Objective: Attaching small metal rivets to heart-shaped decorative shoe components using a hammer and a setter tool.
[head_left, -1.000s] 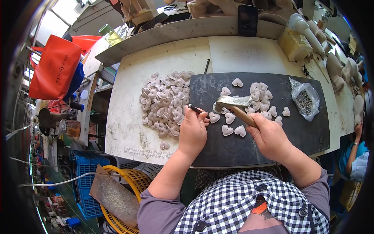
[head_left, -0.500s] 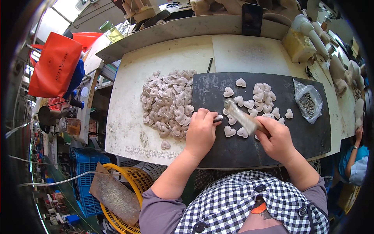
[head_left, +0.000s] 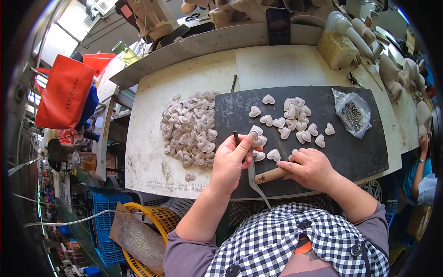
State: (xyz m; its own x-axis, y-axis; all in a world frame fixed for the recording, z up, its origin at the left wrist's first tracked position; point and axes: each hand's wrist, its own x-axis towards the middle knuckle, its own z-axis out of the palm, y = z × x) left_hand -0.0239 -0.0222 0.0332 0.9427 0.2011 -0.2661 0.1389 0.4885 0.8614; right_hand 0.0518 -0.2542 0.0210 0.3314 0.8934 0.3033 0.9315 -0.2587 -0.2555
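Note:
My left hand (head_left: 232, 159) is raised over the left edge of the black mat (head_left: 341, 157). Its thumb and fingers pinch a pale, padded heart-shaped piece (head_left: 255, 136), and a dark metal rod (head_left: 236, 137) sticks up from the same grip. My right hand (head_left: 309, 167) is closed at the end of the wooden handle of a hammer (head_left: 271, 175), whose metal head points toward the mat's front edge. Beside my right fingertips lies a partly covered heart (head_left: 294, 152). Several loose hearts (head_left: 295, 115) lie farther back on the mat.
Left of the mat is a big pile of hearts (head_left: 191, 124) on the pale table (head_left: 147, 157). An open plastic bag of small metal bits (head_left: 353, 115) sits at the mat's right. Behind stand a dark phone (head_left: 278, 27) and a yellowish block (head_left: 338, 50). A yellow basket (head_left: 161, 217) is below left.
The hammer has come down from mid-air to the left, its head now near the mat's front edge. My left hand has lifted and turned, showing a heart and the rod.

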